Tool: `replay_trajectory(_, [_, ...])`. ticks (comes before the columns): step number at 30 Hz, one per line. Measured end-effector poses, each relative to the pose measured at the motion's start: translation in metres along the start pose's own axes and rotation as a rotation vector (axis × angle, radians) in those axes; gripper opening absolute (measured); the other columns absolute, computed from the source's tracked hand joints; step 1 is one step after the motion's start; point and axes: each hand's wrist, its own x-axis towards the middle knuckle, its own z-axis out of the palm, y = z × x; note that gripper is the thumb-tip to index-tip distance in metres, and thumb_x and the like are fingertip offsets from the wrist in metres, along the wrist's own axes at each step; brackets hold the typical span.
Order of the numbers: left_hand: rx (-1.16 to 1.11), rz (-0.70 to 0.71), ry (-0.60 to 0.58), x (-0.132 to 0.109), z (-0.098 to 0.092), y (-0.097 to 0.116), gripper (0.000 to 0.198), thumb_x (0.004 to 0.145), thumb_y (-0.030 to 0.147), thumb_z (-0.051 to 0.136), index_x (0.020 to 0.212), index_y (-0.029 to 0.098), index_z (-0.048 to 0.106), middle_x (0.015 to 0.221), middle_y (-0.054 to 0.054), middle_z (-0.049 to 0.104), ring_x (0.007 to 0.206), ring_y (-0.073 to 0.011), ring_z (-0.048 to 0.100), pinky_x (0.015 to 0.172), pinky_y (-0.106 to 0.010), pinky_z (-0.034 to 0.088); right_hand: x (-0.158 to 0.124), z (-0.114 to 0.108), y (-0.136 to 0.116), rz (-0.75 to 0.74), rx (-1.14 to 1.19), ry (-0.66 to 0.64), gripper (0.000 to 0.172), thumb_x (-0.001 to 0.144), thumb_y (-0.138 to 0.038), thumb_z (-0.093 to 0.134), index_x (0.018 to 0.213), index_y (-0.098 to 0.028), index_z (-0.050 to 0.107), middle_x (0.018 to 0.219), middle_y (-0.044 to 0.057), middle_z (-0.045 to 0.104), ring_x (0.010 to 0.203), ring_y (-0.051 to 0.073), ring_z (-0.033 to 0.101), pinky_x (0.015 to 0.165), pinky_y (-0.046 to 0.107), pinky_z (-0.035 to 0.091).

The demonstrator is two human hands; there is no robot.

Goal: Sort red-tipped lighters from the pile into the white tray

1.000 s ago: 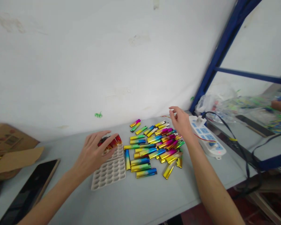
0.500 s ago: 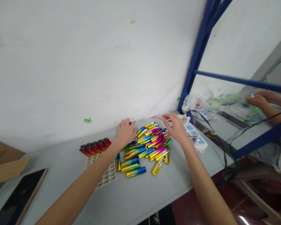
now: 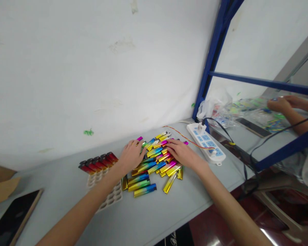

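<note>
A loose pile of shiny lighters [image 3: 156, 167] in yellow, blue, green and pink lies on the grey table. My left hand [image 3: 132, 154] rests over the pile's left edge, palm down, its fingers bent at a pink-ended lighter [image 3: 140, 138]. My right hand [image 3: 181, 152] is on the upper right of the pile, fingertips on the lighters; what lies under its fingers is hidden. Left of the pile stands a white tray [image 3: 115, 195] with round holes, partly behind my left forearm. Several red lighters with black tops [image 3: 99, 162] lean in its back rows.
A white power strip [image 3: 206, 143] with plugs and cables lies right of the pile. A blue metal frame [image 3: 210, 58] rises behind it. Phone [image 3: 15, 218] and cardboard [image 3: 2, 189] are at left. Another person's hands [image 3: 282, 104] are beyond the frame.
My right hand has moved left and down from beside the power strip onto the pile. My left hand has shifted slightly down. The view has moved a little.
</note>
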Motion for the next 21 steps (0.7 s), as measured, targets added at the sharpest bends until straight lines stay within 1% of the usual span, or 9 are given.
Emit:
replay_trajectory(4, [0.029,-0.012,0.068,-0.006,-0.005,0.01,0.049,0.108,0.043,0.039,0.147,0.016,0.054,0.147,-0.021,0.056,0.13,-0.0359,0.057,0.107,-0.052,0.048,-0.004,-0.004,-0.002,-0.048,0.081,-0.008,0.035,0.11,-0.026,0.043,0.126,-0.018,0.072,0.137,0.013,0.069,0.126,0.025,0.066,0.113,0.044,0.051])
replay_trajectory(6, [0.019,0.046,0.098,-0.003,-0.008,0.019,0.051,0.108,0.048,0.042,0.148,0.02,0.054,0.148,-0.021,0.054,0.132,-0.0374,0.055,0.108,-0.055,0.046,-0.006,-0.007,0.001,-0.026,0.095,0.02,0.031,0.109,-0.025,0.045,0.123,-0.02,0.072,0.132,0.011,0.072,0.121,0.023,0.068,0.11,0.042,0.053])
replay_trajectory(9, [-0.049,0.181,0.115,0.009,-0.009,0.032,0.044,0.108,0.046,0.045,0.142,0.023,0.059,0.14,-0.016,0.06,0.13,-0.0335,0.055,0.112,-0.053,0.042,-0.004,-0.015,0.01,0.094,0.039,0.183,0.024,0.106,-0.021,0.05,0.114,-0.019,0.072,0.117,0.011,0.075,0.109,0.025,0.071,0.101,0.042,0.056])
replay_trajectory(11, [-0.084,0.215,0.088,0.018,-0.008,0.038,0.036,0.109,0.04,0.045,0.131,0.021,0.066,0.129,-0.013,0.066,0.123,-0.0297,0.059,0.109,-0.048,0.044,-0.001,-0.021,0.015,0.141,0.001,0.277,0.02,0.104,-0.019,0.053,0.11,-0.017,0.072,0.109,0.011,0.075,0.101,0.025,0.072,0.095,0.041,0.057])
replay_trajectory(13, [-0.08,0.213,0.043,0.024,-0.008,0.04,0.033,0.109,0.034,0.044,0.123,0.019,0.07,0.119,-0.011,0.07,0.116,-0.0275,0.062,0.104,-0.043,0.047,0.003,-0.027,0.017,0.138,-0.018,0.301,0.018,0.102,-0.018,0.056,0.111,-0.017,0.071,0.107,0.011,0.075,0.097,0.025,0.073,0.092,0.04,0.058])
replay_trajectory(15, [-0.055,0.202,0.015,0.026,-0.009,0.039,0.03,0.109,0.03,0.045,0.118,0.018,0.071,0.114,-0.011,0.072,0.111,-0.0273,0.064,0.099,-0.042,0.048,0.008,-0.03,0.018,0.125,-0.033,0.275,0.018,0.101,-0.016,0.057,0.112,-0.017,0.072,0.108,0.011,0.075,0.097,0.024,0.073,0.092,0.038,0.057])
replay_trajectory(17, [-0.034,0.183,0.018,0.025,-0.01,0.035,0.028,0.108,0.029,0.048,0.112,0.015,0.072,0.111,-0.013,0.072,0.109,-0.0286,0.065,0.098,-0.044,0.048,0.014,-0.031,0.02,0.114,-0.06,0.203,0.019,0.101,-0.016,0.057,0.112,-0.017,0.073,0.109,0.011,0.076,0.101,0.024,0.073,0.094,0.038,0.056])
replay_trajectory(19, [-0.025,0.156,0.026,0.021,-0.012,0.033,0.03,0.107,0.03,0.048,0.107,0.014,0.073,0.108,-0.014,0.073,0.108,-0.0302,0.065,0.097,-0.045,0.048,0.024,-0.029,0.023,0.109,-0.108,0.065,0.02,0.1,-0.015,0.058,0.114,-0.016,0.074,0.114,0.013,0.076,0.109,0.025,0.071,0.1,0.04,0.054])
replay_trajectory(21, [-0.016,0.132,0.039,0.015,-0.015,0.033,0.035,0.109,0.034,0.044,0.106,0.014,0.073,0.106,-0.014,0.072,0.108,-0.0315,0.065,0.097,-0.047,0.049,0.036,-0.026,0.029,0.106,-0.15,-0.08,0.021,0.098,-0.015,0.063,0.115,-0.015,0.075,0.118,0.015,0.076,0.116,0.027,0.07,0.105,0.042,0.051])
